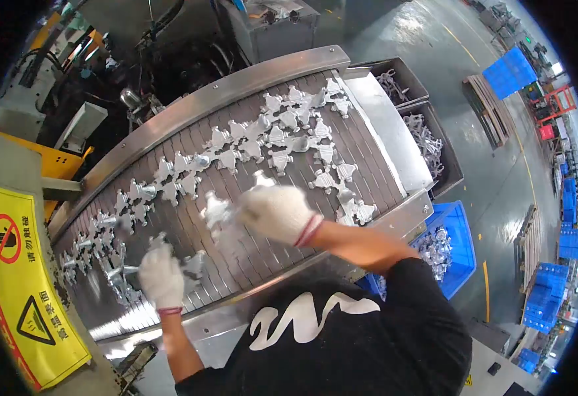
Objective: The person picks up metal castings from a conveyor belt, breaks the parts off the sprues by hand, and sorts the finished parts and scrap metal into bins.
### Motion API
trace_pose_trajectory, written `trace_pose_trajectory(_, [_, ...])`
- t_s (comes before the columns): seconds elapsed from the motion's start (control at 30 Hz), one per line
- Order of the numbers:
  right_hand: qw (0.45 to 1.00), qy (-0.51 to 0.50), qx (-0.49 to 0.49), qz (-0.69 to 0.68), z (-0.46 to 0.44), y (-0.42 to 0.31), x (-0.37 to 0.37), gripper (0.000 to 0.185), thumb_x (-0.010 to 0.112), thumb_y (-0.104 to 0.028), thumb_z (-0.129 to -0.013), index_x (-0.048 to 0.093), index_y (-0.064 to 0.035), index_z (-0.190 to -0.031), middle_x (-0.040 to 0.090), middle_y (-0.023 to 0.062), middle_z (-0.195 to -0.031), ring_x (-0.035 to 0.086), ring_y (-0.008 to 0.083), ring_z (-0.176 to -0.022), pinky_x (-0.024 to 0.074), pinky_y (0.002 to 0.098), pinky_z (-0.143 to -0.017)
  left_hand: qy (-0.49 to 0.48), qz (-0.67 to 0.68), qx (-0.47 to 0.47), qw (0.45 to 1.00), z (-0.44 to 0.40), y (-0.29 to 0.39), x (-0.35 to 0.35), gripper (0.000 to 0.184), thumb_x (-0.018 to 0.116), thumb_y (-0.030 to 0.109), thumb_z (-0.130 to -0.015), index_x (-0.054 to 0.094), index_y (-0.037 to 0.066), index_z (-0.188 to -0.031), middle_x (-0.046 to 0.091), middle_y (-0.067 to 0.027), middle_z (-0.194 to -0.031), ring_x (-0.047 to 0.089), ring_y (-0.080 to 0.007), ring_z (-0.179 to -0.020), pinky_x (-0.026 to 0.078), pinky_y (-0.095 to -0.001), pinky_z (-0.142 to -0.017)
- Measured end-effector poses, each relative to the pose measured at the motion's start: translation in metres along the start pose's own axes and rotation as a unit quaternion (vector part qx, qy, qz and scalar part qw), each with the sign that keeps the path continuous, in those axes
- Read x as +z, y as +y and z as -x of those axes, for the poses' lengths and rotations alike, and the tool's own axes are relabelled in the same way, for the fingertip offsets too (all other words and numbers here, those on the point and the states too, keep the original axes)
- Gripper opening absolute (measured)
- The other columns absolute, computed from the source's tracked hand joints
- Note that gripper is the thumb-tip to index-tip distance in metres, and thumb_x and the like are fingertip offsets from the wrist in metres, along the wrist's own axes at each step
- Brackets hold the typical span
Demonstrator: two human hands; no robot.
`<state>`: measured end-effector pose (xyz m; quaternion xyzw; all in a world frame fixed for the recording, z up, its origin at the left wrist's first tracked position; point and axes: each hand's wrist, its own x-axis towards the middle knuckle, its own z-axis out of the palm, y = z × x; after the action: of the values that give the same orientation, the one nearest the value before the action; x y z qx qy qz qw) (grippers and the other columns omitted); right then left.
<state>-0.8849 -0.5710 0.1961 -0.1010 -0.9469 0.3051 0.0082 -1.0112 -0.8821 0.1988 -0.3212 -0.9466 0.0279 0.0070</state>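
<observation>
My left hand (161, 276), in a white knit glove with a red cuff, is low over the left part of the slatted conveyor belt. Its fingers are closed at a blurred silvery metal casting (195, 265) that shows beside the thumb. My right hand (277, 212), gloved alike and smeared by motion, is over the middle of the belt. Against its fingertips is another blurred metal casting (216, 212), and the fingers look closed on it. Many star-shaped castings (279, 160), some joined in branches, lie across the belt, with a denser cluster (114, 264) left of my left hand.
The belt has a raised metal rim (210, 99). Dark bins (426, 142) of metal pieces stand beyond its right end, and a blue crate (457, 264) with more is by my right elbow. A yellow caution sign (28, 284) is at left. Pallets (487, 109) stand on the floor.
</observation>
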Motion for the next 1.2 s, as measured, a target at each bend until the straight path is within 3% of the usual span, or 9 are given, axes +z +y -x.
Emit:
trace_pose_trajectory(0.2, [0.999, -0.019, -0.047, -0.004, -0.027, -0.019, -0.03, 0.039, 0.073, -0.038, -0.09, 0.071, -0.0168, -0.123, 0.075, 0.0134, -0.113, 0.075, 0.0361, -0.097, 0.0604, 0.0486, -0.081, 0.241, 0.121, -0.114, 0.956, 0.03, 0.007, -0.037, 0.028, 0.064, 0.009, -0.092, 0.074, -0.001, -0.117, 0.072, -0.0199, -0.123, 0.065, -0.0412, -0.116, 0.049, -0.0526, -0.103])
trace_pose_trajectory(0.33, [0.944, 0.311, 0.031, 0.102, -0.089, 0.122, -0.09, 0.049, 0.081, -0.027, -0.086, 0.068, -0.0097, -0.13, 0.071, 0.0162, -0.128, 0.068, 0.0388, -0.117, 0.0556, 0.0481, -0.1, 0.187, 0.257, 0.003, 0.948, 0.018, 0.082, -0.027, 0.031, 0.074, 0.01, -0.084, 0.073, 0.003, -0.115, 0.071, -0.0173, -0.118, 0.065, -0.0396, -0.115, 0.049, -0.053, -0.103])
trace_pose_trajectory(0.4, [0.943, 0.265, 0.089, 0.179, -0.116, 0.207, -0.108, 0.058, 0.078, -0.036, -0.088, 0.066, -0.0082, -0.137, 0.071, 0.0227, -0.127, 0.068, 0.0424, -0.118, 0.0528, 0.049, -0.105, 0.151, 0.311, 0.065, 0.936, 0.007, 0.127, -0.017, 0.035, 0.076, 0.009, -0.082, 0.073, 0.004, -0.116, 0.071, -0.0172, -0.12, 0.065, -0.0395, -0.117, 0.05, -0.0514, -0.105])
trace_pose_trajectory(0.47, [0.964, 0.045, 0.236, 0.112, -0.119, 0.216, -0.127, 0.047, 0.071, -0.039, -0.089, 0.073, -0.0097, -0.126, 0.074, 0.019, -0.124, 0.069, 0.0373, -0.118, 0.0538, 0.0463, -0.104, 0.136, 0.358, 0.132, 0.914, -0.01, 0.166, -0.002, 0.038, 0.077, 0.011, -0.082, 0.072, 0.005, -0.119, 0.07, -0.0176, -0.122, 0.065, -0.04, -0.119, 0.049, -0.0505, -0.107])
trace_pose_trajectory(0.57, [0.971, 0.136, 0.155, 0.12, -0.122, 0.266, -0.095, 0.035, 0.068, -0.035, -0.09, 0.078, -0.012, -0.114, 0.077, 0.0208, -0.115, 0.073, 0.0382, -0.108, 0.0578, 0.0472, -0.096, 0.096, 0.4, 0.189, 0.892, -0.054, 0.203, 0.016, 0.049, 0.08, 0.019, -0.081, 0.069, 0.006, -0.127, 0.068, -0.0184, -0.129, 0.061, -0.0407, -0.126, 0.047, -0.0521, -0.111])
trace_pose_trajectory(0.73, [0.961, 0.057, 0.137, 0.233, -0.066, 0.216, -0.111, 0.037, 0.07, -0.045, -0.093, 0.076, -0.0088, -0.096, 0.076, 0.0193, -0.094, 0.075, 0.0414, -0.093, 0.0589, 0.0531, -0.083, 0.1, 0.358, 0.212, 0.904, -0.129, 0.245, 0.013, 0.072, 0.085, 0.026, -0.077, 0.06, 0.008, -0.142, 0.062, -0.018, -0.135, 0.059, -0.0387, -0.129, 0.047, -0.0532, -0.111])
trace_pose_trajectory(0.87, [0.956, 0.062, 0.081, 0.274, -0.019, 0.168, -0.109, 0.039, 0.072, -0.045, -0.09, 0.076, -0.006, -0.084, 0.073, 0.0199, -0.08, 0.075, 0.0407, -0.078, 0.0594, 0.0523, -0.07, 0.168, 0.306, 0.3, 0.888, -0.17, 0.283, 0.029, 0.067, 0.084, 0.026, -0.074, 0.063, 0.009, -0.135, 0.067, -0.0144, -0.12, 0.065, -0.0367, -0.115, 0.05, -0.0493, -0.105])
trace_pose_trajectory(1.0, [0.949, 0.053, 0.157, 0.269, 0.012, 0.158, -0.109, 0.042, 0.073, -0.047, -0.089, 0.078, -0.0052, -0.083, 0.073, 0.0229, -0.077, 0.076, 0.0412, -0.075, 0.0598, 0.0534, -0.069, 0.039, 0.139, 0.34, 0.929, -0.187, 0.292, 0.073, 0.018, 0.073, 0.03, -0.085, 0.078, 0.013, -0.091, 0.075, -0.0098, -0.097, 0.071, -0.0287, -0.098, 0.054, -0.0448, -0.084])
trace_pose_trajectory(1.2, [0.96, 0.078, 0.147, 0.224, 0.041, 0.142, -0.089, 0.046, 0.072, -0.053, -0.091, 0.073, -0.0086, -0.08, 0.073, 0.0176, -0.079, 0.073, 0.04, -0.078, 0.0566, 0.0529, -0.068, 0.079, 0.142, 0.347, 0.924, -0.143, 0.268, 0.062, 0.013, 0.071, 0.024, -0.079, 0.075, 0.012, -0.076, 0.071, -0.0096, -0.083, 0.072, -0.0306, -0.085, 0.057, -0.0459, -0.076])
